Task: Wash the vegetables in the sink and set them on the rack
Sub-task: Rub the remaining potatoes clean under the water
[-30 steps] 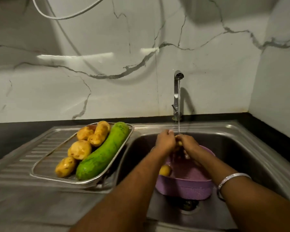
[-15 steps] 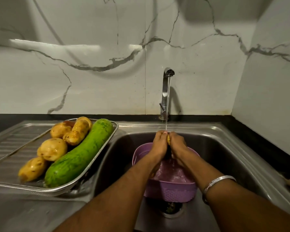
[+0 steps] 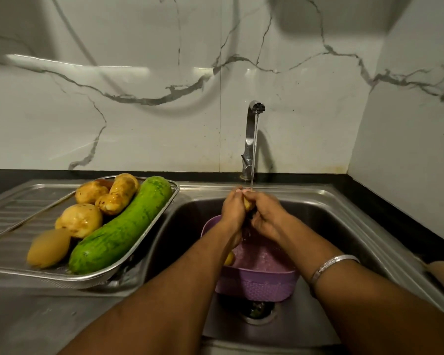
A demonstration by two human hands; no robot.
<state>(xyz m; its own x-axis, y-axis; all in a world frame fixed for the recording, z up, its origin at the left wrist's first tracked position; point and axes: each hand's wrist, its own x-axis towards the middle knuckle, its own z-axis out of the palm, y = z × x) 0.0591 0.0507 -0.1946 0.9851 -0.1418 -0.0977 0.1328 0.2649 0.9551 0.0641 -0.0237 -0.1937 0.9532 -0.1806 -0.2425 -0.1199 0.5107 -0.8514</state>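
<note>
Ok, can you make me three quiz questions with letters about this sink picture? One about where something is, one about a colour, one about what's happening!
1. Where is the long green gourd?
A. on the steel rack tray
B. in the sink
C. on the wall

2. What colour is the plastic basket in the steel sink?
A. red
B. purple
C. blue

3. What is the steel tap doing?
A. dripping nothing
B. lying broken
C. running water

Answers: 1 A, the gourd lies beside the potatoes on the tray. 2 B, its woven wall is purple. 3 C, a stream falls onto the small yellow potato gripped by the left hand and right hand.
</note>
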